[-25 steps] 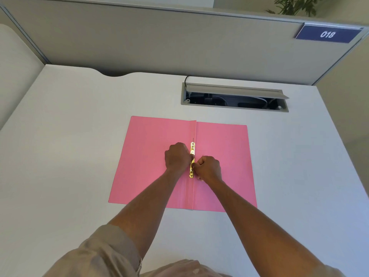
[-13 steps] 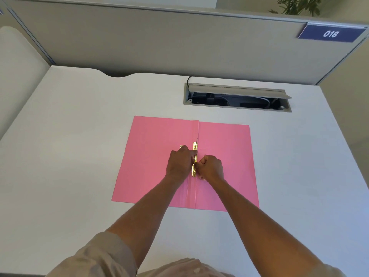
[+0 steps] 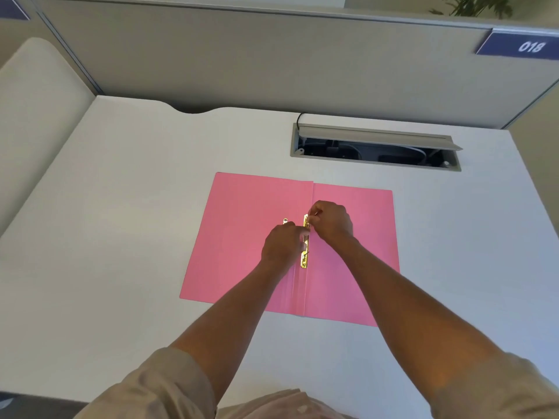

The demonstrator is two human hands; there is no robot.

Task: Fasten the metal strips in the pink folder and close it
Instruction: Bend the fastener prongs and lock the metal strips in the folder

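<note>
The pink folder (image 3: pixel 248 237) lies open flat on the white desk (image 3: pixel 121 237). A gold metal fastener bar (image 3: pixel 305 259) runs along the spine fold. One thin metal strip (image 3: pixel 285 221) sticks out to the left of the bar, its tip visible beyond my left hand. My left hand (image 3: pixel 279 246) rests on the folder just left of the bar, fingers pressed on that strip. My right hand (image 3: pixel 331 220) sits at the bar's upper end, fingertips pinched on the metal there. The middle of the bar is hidden by my hands.
A cable hatch (image 3: pixel 375 148) with its lid raised opens in the desk behind the folder. Grey partition walls (image 3: pixel 272 55) close the back and sides. A blue label "018" (image 3: pixel 529 46) hangs at the top right.
My right hand has moved up from the lower part of the bar to its upper end. The left hand has bent a strip out to the left.
</note>
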